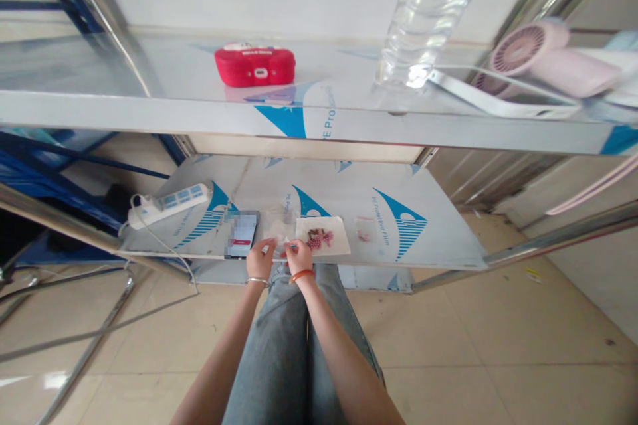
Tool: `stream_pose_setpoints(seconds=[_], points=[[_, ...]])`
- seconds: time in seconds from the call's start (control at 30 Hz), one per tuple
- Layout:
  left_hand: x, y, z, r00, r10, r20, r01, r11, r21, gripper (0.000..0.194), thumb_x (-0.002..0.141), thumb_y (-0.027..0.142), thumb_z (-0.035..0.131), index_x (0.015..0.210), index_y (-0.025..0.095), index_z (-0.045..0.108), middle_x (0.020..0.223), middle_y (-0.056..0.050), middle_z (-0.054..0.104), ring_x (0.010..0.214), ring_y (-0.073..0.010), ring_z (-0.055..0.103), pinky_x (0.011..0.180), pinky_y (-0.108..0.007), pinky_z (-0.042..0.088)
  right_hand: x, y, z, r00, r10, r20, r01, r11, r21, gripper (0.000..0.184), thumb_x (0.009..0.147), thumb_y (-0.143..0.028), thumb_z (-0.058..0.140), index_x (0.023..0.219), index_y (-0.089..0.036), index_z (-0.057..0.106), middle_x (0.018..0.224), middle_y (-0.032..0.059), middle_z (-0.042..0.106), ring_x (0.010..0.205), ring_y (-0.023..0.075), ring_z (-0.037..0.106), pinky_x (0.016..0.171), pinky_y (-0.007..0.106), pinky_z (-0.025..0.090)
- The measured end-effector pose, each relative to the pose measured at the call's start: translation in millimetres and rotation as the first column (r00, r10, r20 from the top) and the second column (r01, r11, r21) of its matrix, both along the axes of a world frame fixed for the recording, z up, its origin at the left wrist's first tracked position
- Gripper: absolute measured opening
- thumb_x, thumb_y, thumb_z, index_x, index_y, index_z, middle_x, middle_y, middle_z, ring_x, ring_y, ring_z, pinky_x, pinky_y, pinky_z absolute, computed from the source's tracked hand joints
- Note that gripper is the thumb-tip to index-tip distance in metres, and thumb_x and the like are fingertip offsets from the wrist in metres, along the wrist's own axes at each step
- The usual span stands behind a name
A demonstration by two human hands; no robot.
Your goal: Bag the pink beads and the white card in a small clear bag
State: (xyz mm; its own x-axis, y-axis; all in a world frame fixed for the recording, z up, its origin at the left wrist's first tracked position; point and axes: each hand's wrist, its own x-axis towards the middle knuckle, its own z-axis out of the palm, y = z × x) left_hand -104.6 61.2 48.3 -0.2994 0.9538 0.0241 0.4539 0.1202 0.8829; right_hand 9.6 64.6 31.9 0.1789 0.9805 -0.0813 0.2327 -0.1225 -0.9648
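My left hand, with a silver bangle at the wrist, is at the front edge of the lower shelf, thumb and fingers pinched together. Close beside it, my right hand wears an orange bangle and is also closed in a pinch. Whatever the fingertips hold is too small to make out. Just beyond them lies a crumpled clear plastic bag. A white sheet bearing a cluster of pink and dark red beads lies right of my right hand. Left of my left hand rests a phone, its screen lit.
A small clear bag with pinkish bits lies farther right. At the left is a white power strip with a trailing cord. The upper shelf overhangs behind, carrying a red case, a water bottle and a pink fan.
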Motion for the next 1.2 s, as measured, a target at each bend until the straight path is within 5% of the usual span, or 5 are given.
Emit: stream_pose_setpoints(seconds=[0.2,0.47,0.63,0.97,1.2], points=[[4.7,3.7,-15.8,0.968,0.146,-0.205,-0.141,0.989,0.038,0.039,0.072,0.024,0.062,0.11,0.014,0.064,0.106,-0.015,0.067,0.093,-0.0273,0.063,0.08,-0.036,0.048,3.9,5.4,-11.6,0.974,-0.151,0.167,0.156,0.988,-0.015,0.061,0.065,-0.027,0.069,0.121,-0.012,0.05,0.09,0.0118,0.067,0.073,0.0215,0.063,0.073,0.033,0.048],[19.4,-24.3,-30.4,0.989,0.121,-0.089,-0.118,0.992,0.041,0.029,0.073,0.022,0.057,0.1,0.019,0.066,0.083,-0.005,0.068,0.053,-0.0135,0.056,0.062,-0.027,0.046,150.0,14.4,-19.6,0.804,-0.543,0.241,0.504,0.838,0.208,0.043,0.074,-0.03,0.052,0.111,-0.01,0.06,0.079,0.0102,0.065,0.079,0.0227,0.059,0.084,0.04,0.044],[50.1,-31.7,-17.0,1.0,0.009,-0.014,-0.008,0.998,0.06,0.025,0.073,0.019,0.055,0.095,0.019,0.067,0.095,-0.007,0.069,0.057,-0.0129,0.059,0.063,-0.026,0.048,197.6,17.6,-27.4,0.784,-0.404,0.472,0.327,0.914,0.239,0.05,0.07,-0.018,0.052,0.118,-0.008,0.06,0.121,0.0193,0.059,0.112,0.027,0.054,0.099,0.04,0.036],[93.9,-17.7,-0.6,0.925,-0.243,0.292,0.247,0.969,0.024,0.021,0.075,0.027,0.063,0.092,0.016,0.068,0.095,-0.009,0.072,0.08,-0.0191,0.067,0.077,-0.033,0.053,162.9,-30.6,-24.1,0.823,-0.565,0.054,0.534,0.803,0.264,0.035,0.079,-0.037,0.045,0.093,-0.014,0.067,0.103,0.0149,0.069,0.098,0.0227,0.062,0.094,0.041,0.044],[109.9,-20.6,16.7,0.785,-0.466,0.408,0.485,0.872,0.064,0.029,0.074,0.031,0.067,0.097,0.014,0.071,0.097,-0.01,0.073,0.091,-0.022,0.067,0.084,-0.035,0.053,96.8,-82.1,-4.0,0.959,-0.271,-0.088,0.284,0.923,0.26,0.024,0.081,-0.035,0.053,0.092,-0.022,0.069,0.101,0.0082,0.07,0.095,0.022,0.064,0.092,0.038,0.047]])
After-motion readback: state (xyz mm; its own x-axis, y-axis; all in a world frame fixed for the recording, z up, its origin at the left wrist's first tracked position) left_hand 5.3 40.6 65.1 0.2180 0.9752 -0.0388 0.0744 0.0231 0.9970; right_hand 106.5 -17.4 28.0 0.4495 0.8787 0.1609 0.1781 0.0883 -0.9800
